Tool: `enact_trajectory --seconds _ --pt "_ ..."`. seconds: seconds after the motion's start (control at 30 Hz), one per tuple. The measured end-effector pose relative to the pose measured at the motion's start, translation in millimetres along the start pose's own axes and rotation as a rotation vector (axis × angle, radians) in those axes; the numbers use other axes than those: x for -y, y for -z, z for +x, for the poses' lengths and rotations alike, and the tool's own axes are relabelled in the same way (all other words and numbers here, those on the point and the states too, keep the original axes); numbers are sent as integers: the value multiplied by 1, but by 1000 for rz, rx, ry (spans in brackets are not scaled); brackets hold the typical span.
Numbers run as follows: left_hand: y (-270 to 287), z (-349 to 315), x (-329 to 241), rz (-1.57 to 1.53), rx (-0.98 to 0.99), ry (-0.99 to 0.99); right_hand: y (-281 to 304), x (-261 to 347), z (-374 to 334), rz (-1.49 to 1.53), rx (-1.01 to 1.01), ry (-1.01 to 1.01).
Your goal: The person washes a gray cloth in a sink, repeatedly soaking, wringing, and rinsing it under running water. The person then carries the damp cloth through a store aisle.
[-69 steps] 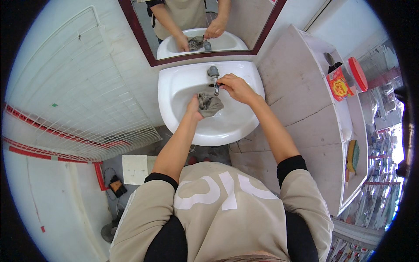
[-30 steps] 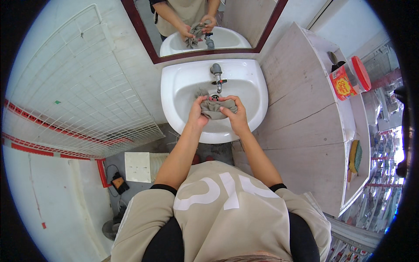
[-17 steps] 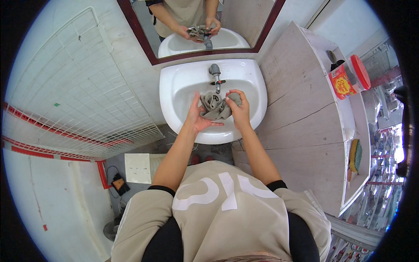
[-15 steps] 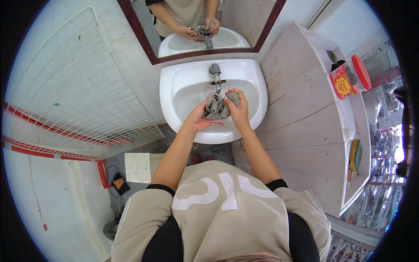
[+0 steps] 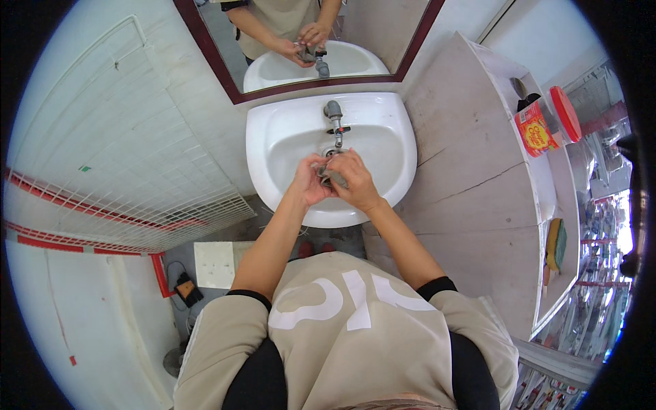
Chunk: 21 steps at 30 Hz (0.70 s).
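Over the white washbasin [image 5: 270, 167], my two hands press together on a bunched grey cloth [image 5: 336, 180]. My left hand [image 5: 312, 180] cups it from the left with curled fingers. From above and the right, my right hand [image 5: 355, 180] closes over it, so most of the cloth is hidden between them. The tap [image 5: 335, 123], grey with a red-marked handle, ends just beyond my fingertips. I cannot make out whether water runs from it.
A mirror [image 5: 362, 24] with a dark red frame hangs behind the basin. At the right, a wooden shelf unit [image 5: 471, 184] holds a red-lidded plastic jar [image 5: 547, 123] and a sponge [image 5: 557, 244]. A white wire grid [image 5: 137, 157] stands at the left, near a white box [image 5: 214, 264] low down.
My hands have come together. The cloth, spread loosely between them before, is now squeezed into a small bunch, and my right hand has moved left and over it.
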<state>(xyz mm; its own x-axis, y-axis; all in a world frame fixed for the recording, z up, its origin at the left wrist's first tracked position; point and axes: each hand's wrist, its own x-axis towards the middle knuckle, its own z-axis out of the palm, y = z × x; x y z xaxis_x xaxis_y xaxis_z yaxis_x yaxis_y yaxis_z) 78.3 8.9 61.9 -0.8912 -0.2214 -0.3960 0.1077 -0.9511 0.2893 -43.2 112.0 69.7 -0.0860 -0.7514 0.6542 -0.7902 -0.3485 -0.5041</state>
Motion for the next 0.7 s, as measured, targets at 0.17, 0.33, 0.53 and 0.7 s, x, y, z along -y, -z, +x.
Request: enact_trajectory --seconds 0.17,0.33,0.53,0.7 --pt "25 27 4 -128 -69 8 -13 18 -5 21 104 82" --pt "34 39 4 -78 -200 -116 -21 24 -1 292 -131 -264" --pt "15 40 13 -143 -327 -381 -32 39 7 579 -484 -670" --pt "1 37 15 -109 -335 -505 -38 35 16 886 -688 -892"
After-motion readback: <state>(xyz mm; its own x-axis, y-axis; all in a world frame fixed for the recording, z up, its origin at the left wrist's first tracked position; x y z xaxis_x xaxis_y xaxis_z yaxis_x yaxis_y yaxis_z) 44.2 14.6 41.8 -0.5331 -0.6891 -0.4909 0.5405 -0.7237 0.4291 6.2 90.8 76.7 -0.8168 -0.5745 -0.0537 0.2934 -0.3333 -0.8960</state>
